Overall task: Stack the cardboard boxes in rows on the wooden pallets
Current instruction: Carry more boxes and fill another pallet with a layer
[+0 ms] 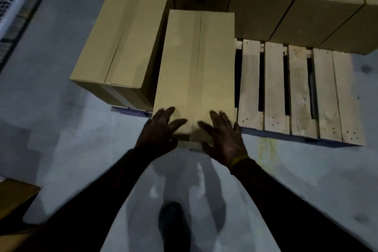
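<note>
Looking down, we log items from largest to smallest.
Floor [61,129]: grey concrete; we see it on the left and under our arms.
Wooden pallet [302,92]: bare slats show on the right, with dark gaps between them.
Back row of boxes [286,6]: closed cardboard boxes side by side along the far side of the pallet.
Left box [122,37]: lies lengthwise at the pallet's left edge, just beside the middle box.
Middle box [196,67]: lies lengthwise on the pallet, far end near the back row, near end at the pallet's front edge.
Left hand [161,129]: fingers spread flat, pressing the near end of the middle box.
Right hand [223,135]: likewise spread flat on the same end; a yellow band [239,159] circles the wrist.
Shoe [171,223]: dark, on the floor between our arms.
</note>
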